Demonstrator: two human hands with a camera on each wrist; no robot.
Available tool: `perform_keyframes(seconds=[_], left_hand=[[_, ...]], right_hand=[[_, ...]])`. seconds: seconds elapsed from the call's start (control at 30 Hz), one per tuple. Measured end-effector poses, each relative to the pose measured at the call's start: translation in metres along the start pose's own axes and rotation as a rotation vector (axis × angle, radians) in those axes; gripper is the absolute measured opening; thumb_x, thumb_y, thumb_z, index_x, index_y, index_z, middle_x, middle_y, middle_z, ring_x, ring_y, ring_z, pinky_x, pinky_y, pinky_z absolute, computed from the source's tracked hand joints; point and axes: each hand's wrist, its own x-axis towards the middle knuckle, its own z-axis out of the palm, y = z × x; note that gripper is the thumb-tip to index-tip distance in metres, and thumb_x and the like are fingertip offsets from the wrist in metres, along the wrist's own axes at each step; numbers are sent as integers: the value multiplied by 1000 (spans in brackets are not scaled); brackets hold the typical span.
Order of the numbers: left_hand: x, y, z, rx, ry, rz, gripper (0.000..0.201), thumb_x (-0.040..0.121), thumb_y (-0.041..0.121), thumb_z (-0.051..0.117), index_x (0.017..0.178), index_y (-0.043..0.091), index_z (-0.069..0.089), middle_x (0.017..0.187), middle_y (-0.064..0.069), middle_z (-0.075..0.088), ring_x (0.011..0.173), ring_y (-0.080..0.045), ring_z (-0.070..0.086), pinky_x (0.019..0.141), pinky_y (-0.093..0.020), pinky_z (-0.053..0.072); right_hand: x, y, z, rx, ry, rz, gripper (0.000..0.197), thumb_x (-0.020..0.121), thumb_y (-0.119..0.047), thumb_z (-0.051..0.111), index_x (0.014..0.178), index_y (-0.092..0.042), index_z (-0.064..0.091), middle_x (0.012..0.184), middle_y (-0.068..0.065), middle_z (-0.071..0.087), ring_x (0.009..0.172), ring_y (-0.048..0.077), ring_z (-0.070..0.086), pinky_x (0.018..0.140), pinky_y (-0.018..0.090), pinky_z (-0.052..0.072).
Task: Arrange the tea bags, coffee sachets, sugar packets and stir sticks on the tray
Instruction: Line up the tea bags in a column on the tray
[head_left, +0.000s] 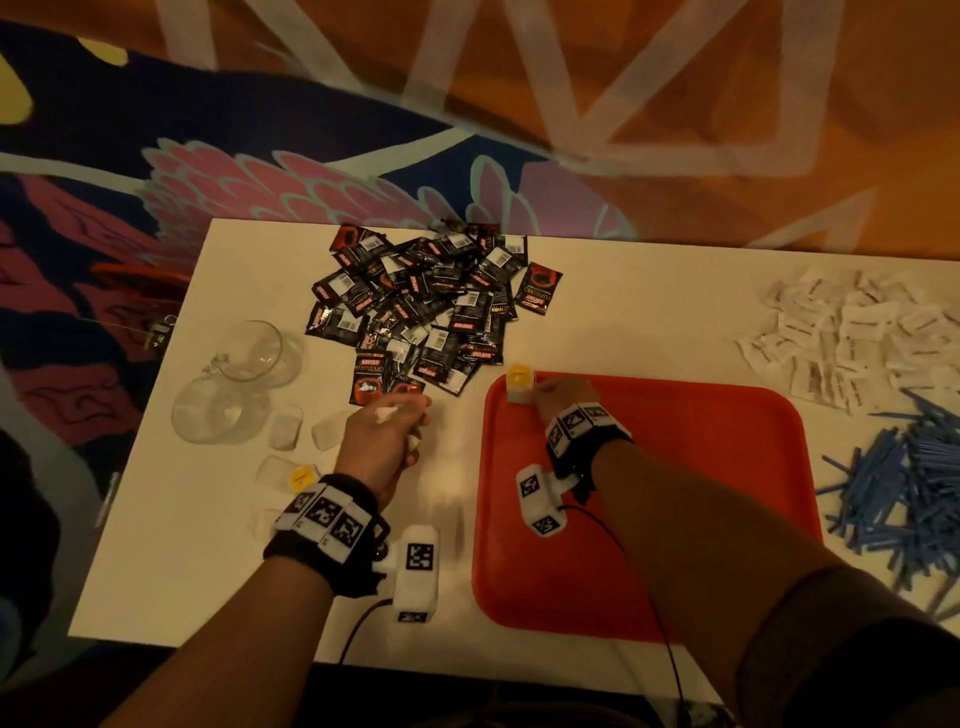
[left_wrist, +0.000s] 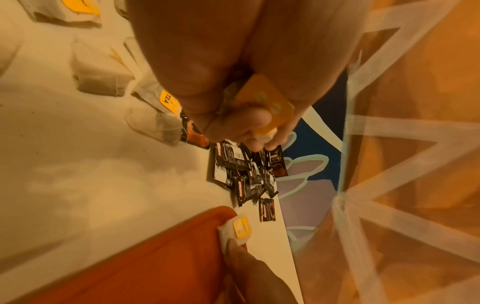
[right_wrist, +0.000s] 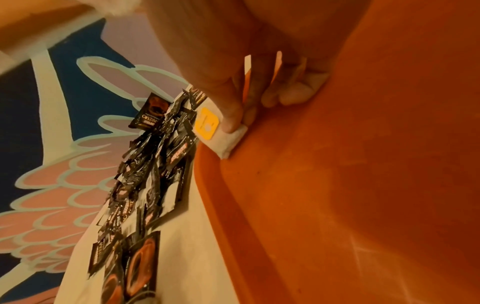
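Note:
An orange tray (head_left: 675, 493) lies on the white table. At its far left corner my right hand (head_left: 540, 395) pinches a tea bag (head_left: 519, 387) with a yellow tag, thumb on top; the bag (right_wrist: 215, 127) leans on the tray's rim. My left hand (head_left: 410, 431), left of the tray, is curled round another tea bag (left_wrist: 265, 100) with a yellow tag. More loose tea bags (head_left: 285, 428) lie beside that hand. A heap of black coffee sachets (head_left: 431, 301) sits behind both hands. White sugar packets (head_left: 852, 338) and blue stir sticks (head_left: 909, 483) lie right of the tray.
Two clear glass cups (head_left: 244, 364) stand at the table's left side, behind the loose tea bags. The table's far edge runs just past the coffee heap, with patterned carpet beyond. Cables trail from both wrist cameras over the near edge.

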Motion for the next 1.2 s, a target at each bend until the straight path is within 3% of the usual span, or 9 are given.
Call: perform_keyframes(seconds=[0.1,0.23,0.4,0.47,0.57,0.77,0.87,1.0,1.2], left_hand=[[2,2,-4,1,0,-2,4,94,15,64,94,14,68,76,-6,62,63,-13,51,47,-22,38],[5,2,-4,3,-8,-3,4,94,15,64,93,14,68,75,-5,62,63,-14,50,47,-23,37],[6,3,8,1,-33,-8,6,95,17,64,97,12,67,76,-3,62,58,-9,51,46,-20,38],[2,5,17,-39,-92,-38,10,96,22,64,96,12,64,74,-2,62,56,-8,52,44,-19,38],[-1,9,30,-141,-201,-111,25,98,34,59,85,12,60,69,0,59,53,-8,51,39,-18,37],[-14,28,62,-326,-295,-225,24,101,27,53,86,9,55,67,-5,58,45,-9,50,33,-15,34],[-20,36,76,-294,-351,-257,20,101,23,54,93,6,59,87,-15,62,60,-15,56,37,-17,39],[-41,50,98,-231,-424,-242,20,102,20,49,90,7,58,72,-11,65,49,-13,57,37,-17,37],[-66,58,110,-225,-475,-294,17,101,20,52,93,8,61,71,-8,65,58,-14,66,43,-20,44]], right_hand=[[5,-2,6,-58,-4,7,25,98,-29,55,117,-18,67,125,4,64,107,22,62,82,26,49],[7,0,7,30,14,29,25,90,-31,69,114,-22,68,124,1,63,106,19,60,85,28,49],[3,6,1,61,69,28,20,82,-29,76,100,-28,69,113,-2,63,85,11,54,54,19,39],[-5,7,-7,27,51,-27,17,83,-29,74,100,-29,69,112,-5,63,89,11,54,59,20,43],[-24,5,-22,57,22,-224,10,83,-23,72,87,-32,68,107,-6,68,97,11,61,82,28,54],[-101,-8,-58,121,-93,-769,17,75,-14,81,87,-23,73,84,-8,71,76,-1,63,70,10,48],[-118,-9,-66,-19,-68,-854,24,73,-16,82,95,-22,75,89,-9,69,77,0,58,71,9,44],[-127,0,-76,-40,49,-939,19,73,-19,81,92,-19,78,85,-1,67,77,12,59,73,25,48],[-139,9,-87,-31,46,-935,18,73,-17,82,90,-21,77,90,0,66,81,11,58,75,21,47]])
